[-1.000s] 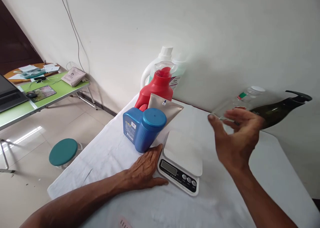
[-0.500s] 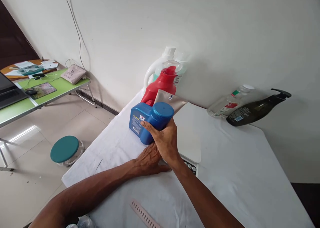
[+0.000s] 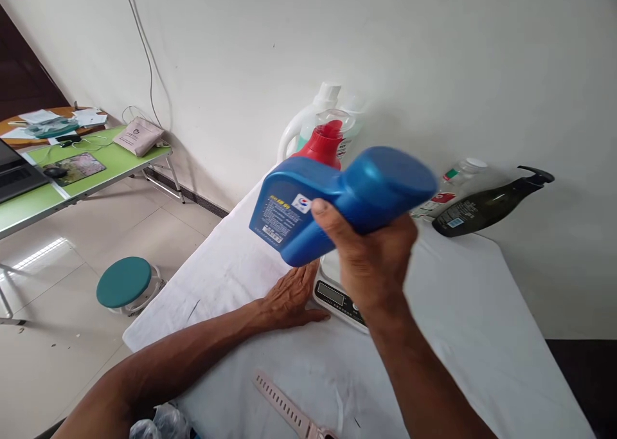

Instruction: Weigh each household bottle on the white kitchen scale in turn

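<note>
My right hand (image 3: 373, 265) grips a blue plastic bottle (image 3: 299, 233) with a blue cap, held tilted in the air above the table. Its printed label faces me. Flat on the white cloth lies my left hand (image 3: 292, 297), thumb stretched out beside a white kitchen scale (image 3: 332, 294); the bottle hides some of its fingertips. The scale's display and a button show, while much of its top is covered by my right hand and the bottle. Behind the bottle stands a red bottle (image 3: 324, 144), partly hidden.
A white-handled jug (image 3: 294, 130) stands against the wall. To the right are a clear bottle (image 3: 465, 169) and a dark pump bottle (image 3: 482, 209). A pink watch strap (image 3: 284, 403) lies near the front edge. A green stool (image 3: 124, 281) stands left on the floor.
My right hand has lifted the blue bottle up and to the right, tipping it over. The scale's display has come into view, and the beige tube is now hidden. My left hand stays in place.
</note>
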`<state>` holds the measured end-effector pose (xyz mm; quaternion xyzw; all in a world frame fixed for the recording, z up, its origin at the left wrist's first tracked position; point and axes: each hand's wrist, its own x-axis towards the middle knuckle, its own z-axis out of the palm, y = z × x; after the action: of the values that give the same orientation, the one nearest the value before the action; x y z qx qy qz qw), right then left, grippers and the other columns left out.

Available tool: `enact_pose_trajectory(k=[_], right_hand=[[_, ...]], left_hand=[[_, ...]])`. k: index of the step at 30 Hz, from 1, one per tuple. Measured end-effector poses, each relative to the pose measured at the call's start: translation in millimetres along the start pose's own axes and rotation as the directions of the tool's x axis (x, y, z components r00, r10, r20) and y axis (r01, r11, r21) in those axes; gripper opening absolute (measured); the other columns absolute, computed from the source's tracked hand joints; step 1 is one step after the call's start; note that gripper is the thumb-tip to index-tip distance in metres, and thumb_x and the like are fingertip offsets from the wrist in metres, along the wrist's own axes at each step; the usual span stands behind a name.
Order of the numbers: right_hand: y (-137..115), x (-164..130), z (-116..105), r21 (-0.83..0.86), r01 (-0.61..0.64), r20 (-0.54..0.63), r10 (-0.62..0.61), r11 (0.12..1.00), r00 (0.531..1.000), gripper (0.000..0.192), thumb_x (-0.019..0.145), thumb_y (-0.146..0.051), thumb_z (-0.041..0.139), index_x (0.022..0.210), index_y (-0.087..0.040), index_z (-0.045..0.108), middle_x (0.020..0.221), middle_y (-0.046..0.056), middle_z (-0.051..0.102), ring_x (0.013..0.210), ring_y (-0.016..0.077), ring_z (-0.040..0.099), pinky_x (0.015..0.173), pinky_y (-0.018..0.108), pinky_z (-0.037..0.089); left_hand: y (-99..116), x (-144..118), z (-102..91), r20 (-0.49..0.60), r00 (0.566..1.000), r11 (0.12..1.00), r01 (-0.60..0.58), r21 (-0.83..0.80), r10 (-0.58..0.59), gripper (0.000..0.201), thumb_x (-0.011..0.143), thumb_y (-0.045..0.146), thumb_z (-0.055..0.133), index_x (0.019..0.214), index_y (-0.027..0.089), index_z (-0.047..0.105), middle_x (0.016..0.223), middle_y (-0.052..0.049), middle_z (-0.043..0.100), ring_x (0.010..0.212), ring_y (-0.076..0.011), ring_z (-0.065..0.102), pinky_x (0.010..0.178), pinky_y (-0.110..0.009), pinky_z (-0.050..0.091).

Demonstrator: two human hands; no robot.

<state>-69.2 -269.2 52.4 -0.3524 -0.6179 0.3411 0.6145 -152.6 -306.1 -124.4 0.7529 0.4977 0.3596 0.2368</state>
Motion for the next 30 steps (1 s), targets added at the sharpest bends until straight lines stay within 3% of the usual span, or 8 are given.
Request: enact_pose_trajectory(k=[4,7,9,13,19,23,30], right_hand=[[-28,9,-44,-0.033,0.052,-0.152,-0.056,0.998,0.987,0.03,0.073,-0.037,0.097,0.084,-0.022,0.073,0.09,0.001,0.071,0.088,0.0238,0.074,0.096,0.054,0.064],[-32,10,-76,-0.088,0.019,-0.273,-0.042,0.996,0.961,0.032,0.067,-0.032,0.099,0.076,-0.023,0.07,0.093,0.004,0.072,0.102,0.0308,0.075,0.109,0.062,0.057],[-23,12,-93,-0.121,0.032,-0.325,-0.07,0.992,0.943,0.035,0.062,-0.032,0.101,0.075,-0.023,0.069,0.097,0.006,0.074,0.107,0.0344,0.075,0.112,0.066,0.054],[16,20,-118,-0.185,0.01,-0.369,-0.079,0.983,0.926,0.044,0.053,-0.036,0.103,0.083,-0.022,0.073,0.097,0.006,0.076,0.1,0.0339,0.075,0.104,0.064,0.058],[62,23,-130,-0.23,-0.133,-0.34,0.048,0.964,0.939,0.061,0.055,-0.045,0.1,0.105,-0.021,0.075,0.107,0.003,0.078,0.111,0.0332,0.075,0.108,0.059,0.057],[70,22,-126,-0.25,-0.189,-0.353,0.092,0.95,0.931,0.061,0.052,-0.048,0.099,0.102,-0.021,0.075,0.102,0.003,0.078,0.103,0.0331,0.076,0.105,0.061,0.058],[74,23,-128,-0.234,-0.165,-0.354,0.074,0.958,0.932,0.057,0.051,-0.045,0.1,0.095,-0.021,0.072,0.1,0.003,0.076,0.102,0.0317,0.074,0.105,0.059,0.057]], left_hand=[[-4,1,0.3,0.105,0.994,1.0,-0.023,-0.004,0.024,0.103,0.086,0.044,0.085,0.167,0.017,0.027,0.159,-0.025,0.053,0.149,-0.0443,0.055,0.123,-0.062,0.05],[-9,1,5.9,0.119,0.993,1.0,-0.007,0.02,0.004,0.117,0.085,0.049,0.086,0.171,0.016,0.015,0.161,-0.027,0.049,0.15,-0.0461,0.052,0.123,-0.066,0.048],[-11,0,8.9,0.109,0.994,1.0,-0.014,0.021,0.012,0.123,0.085,0.049,0.087,0.173,0.015,0.008,0.163,-0.03,0.045,0.153,-0.0477,0.048,0.125,-0.068,0.046],[-12,-2,10.1,0.076,0.996,0.999,-0.041,0.013,0.039,0.125,0.085,0.046,0.088,0.174,0.016,0.006,0.163,-0.031,0.046,0.153,-0.0479,0.049,0.124,-0.071,0.046],[-12,-2,9.0,0.086,0.996,1.0,-0.028,0.012,0.027,0.128,0.085,0.048,0.088,0.175,0.019,0.002,0.165,-0.029,0.044,0.153,-0.0474,0.049,0.123,-0.07,0.048],[-13,-2,9.6,0.087,0.996,1.0,-0.027,0.01,0.026,0.128,0.086,0.049,0.087,0.176,0.02,-0.001,0.164,-0.029,0.044,0.152,-0.0467,0.05,0.122,-0.069,0.049],[-12,-2,8.0,0.09,0.995,0.999,-0.043,0.034,0.039,0.128,0.088,0.05,0.085,0.175,0.021,-0.004,0.165,-0.029,0.044,0.153,-0.0468,0.049,0.123,-0.069,0.048]])
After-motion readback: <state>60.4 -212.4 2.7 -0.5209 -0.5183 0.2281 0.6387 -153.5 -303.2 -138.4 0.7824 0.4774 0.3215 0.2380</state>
